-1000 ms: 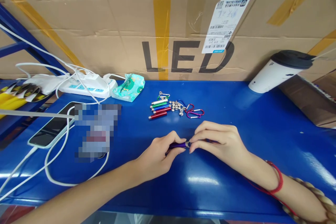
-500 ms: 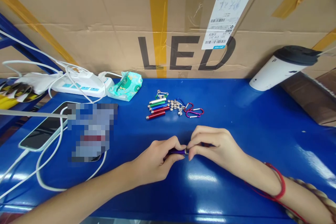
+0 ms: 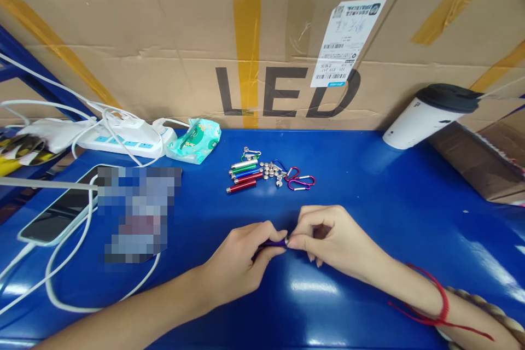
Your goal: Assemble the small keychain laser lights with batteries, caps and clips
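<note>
A slim purple tube [image 3: 275, 243] lies between the thumb and fingers of my left hand [image 3: 240, 257], its right end sticking out. My right hand [image 3: 328, 235] pinches at that end, where a small silvery bit shows; the fingertips hide most of it. Beyond the hands lie a white tube [image 3: 244, 164], a green tube [image 3: 243, 169], a blue tube [image 3: 246, 173] and red tubes [image 3: 241, 187]. Beside them are several small silver caps [image 3: 269, 169] and coloured carabiners, among them a purple one [image 3: 299, 185].
On the left are a phone [image 3: 61, 213], white cables, a power strip [image 3: 123, 142] and a green tissue pack [image 3: 196, 142]. A white cup with a black lid [image 3: 418, 120] leans at the back right. A large cardboard box [image 3: 180, 38] stands behind the blue table [image 3: 353, 306].
The view has tilted up slightly. My right hand's fingers have shifted and curled at the tube's end; the purple tube remains in my left hand.
</note>
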Available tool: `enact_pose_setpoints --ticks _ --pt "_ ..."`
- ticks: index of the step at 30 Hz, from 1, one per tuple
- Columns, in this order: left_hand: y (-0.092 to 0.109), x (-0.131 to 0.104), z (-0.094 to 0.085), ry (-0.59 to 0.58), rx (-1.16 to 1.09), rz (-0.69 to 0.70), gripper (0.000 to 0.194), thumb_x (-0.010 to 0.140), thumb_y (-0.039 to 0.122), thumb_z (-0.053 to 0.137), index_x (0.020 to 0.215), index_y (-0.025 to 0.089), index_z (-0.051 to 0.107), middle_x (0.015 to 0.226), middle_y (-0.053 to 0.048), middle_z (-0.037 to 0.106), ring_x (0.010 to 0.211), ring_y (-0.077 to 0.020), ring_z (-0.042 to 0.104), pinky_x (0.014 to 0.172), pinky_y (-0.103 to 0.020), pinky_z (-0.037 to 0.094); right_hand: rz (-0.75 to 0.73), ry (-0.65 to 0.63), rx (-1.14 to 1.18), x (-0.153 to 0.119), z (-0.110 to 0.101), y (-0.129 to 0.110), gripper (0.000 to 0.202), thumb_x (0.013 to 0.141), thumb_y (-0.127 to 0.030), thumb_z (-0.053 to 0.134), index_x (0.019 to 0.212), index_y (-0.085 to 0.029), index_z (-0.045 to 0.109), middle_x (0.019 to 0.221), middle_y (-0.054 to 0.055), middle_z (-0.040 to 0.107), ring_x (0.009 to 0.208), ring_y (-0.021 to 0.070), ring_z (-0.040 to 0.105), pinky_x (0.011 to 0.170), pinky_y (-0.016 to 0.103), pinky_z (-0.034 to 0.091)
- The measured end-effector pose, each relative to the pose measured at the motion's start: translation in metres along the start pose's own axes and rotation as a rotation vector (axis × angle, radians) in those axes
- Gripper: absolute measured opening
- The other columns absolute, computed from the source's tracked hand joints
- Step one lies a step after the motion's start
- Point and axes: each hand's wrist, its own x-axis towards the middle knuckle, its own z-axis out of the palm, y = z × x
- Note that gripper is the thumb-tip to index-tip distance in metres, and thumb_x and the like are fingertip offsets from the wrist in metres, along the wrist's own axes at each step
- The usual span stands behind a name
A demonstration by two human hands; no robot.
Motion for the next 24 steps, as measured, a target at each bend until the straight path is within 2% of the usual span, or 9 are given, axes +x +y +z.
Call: enact_pose_setpoints --ticks 4,8,15,17,21,24 --pt "0.001 0.0 0.0 0.029 -0.005 0.0 0.01 0.085 0.01 0.051 0.081 0.019 0.049 0.075 0.001 0.064 0.069 -0.0115 0.064 0.062 -0.017 0.047 0.148 -0.021 0.139 0.0 0.001 -0.003 0.033 0.063 -0.035 0.076 0.05 -0.012 0.056 0.054 -0.004 0.048 0.038 0.0043 0.048 0.03 0.013 0.039" --pt "0.005 0.001 -0.001 0.047 0.013 -0.031 0.006 0.085 0.014 0.053 0.082 0.019 0.05 0.07 0.002 0.062 0.057 -0.0097 0.058 0.052 -0.017 0.044 0.152 -0.039 0.176 0.002 -0.001 -0.003 0.03 0.062 -0.036 0.076 0.054 -0.012 0.06 0.056 -0.004 0.051 0.04 0.0043 0.049 0.031 0.012 0.04" --pt "0.005 -0.001 -0.001 0.021 0.006 -0.109 0.004 0.085 0.021 0.054 0.083 0.018 0.053 0.065 0.003 0.059 0.053 -0.0096 0.052 0.049 -0.018 0.04 0.152 -0.082 0.095 0.005 -0.009 -0.002 0.032 0.063 -0.041 0.074 0.058 -0.012 0.062 0.052 -0.003 0.051 0.042 0.0058 0.049 0.034 0.015 0.04" --pt "0.005 -0.001 -0.002 -0.006 0.002 -0.117 0.005 0.086 0.023 0.053 0.086 0.018 0.055 0.065 0.002 0.059 0.054 -0.0101 0.053 0.049 -0.018 0.04 0.118 -0.098 0.048 0.006 -0.011 -0.001 0.034 0.063 -0.043 0.074 0.058 -0.012 0.062 0.052 -0.003 0.051 0.041 0.0053 0.047 0.035 0.015 0.039" --pt "0.008 0.0 -0.003 -0.079 -0.033 -0.185 0.013 0.089 0.024 0.048 0.095 0.018 0.057 0.073 -0.001 0.064 0.065 -0.0133 0.061 0.055 -0.02 0.045 -0.062 -0.071 -0.086 0.007 -0.016 0.0 0.036 0.066 -0.045 0.072 0.056 -0.013 0.062 0.054 -0.003 0.051 0.043 0.0042 0.045 0.037 0.016 0.035" --pt "0.01 0.002 -0.004 -0.073 -0.054 -0.228 0.015 0.089 0.023 0.048 0.1 0.019 0.056 0.079 -0.001 0.067 0.072 -0.0138 0.064 0.063 -0.02 0.048 -0.175 -0.042 -0.163 0.009 -0.017 0.002 0.035 0.071 -0.046 0.068 0.058 -0.013 0.064 0.054 -0.002 0.052 0.045 0.0049 0.046 0.041 0.016 0.036"
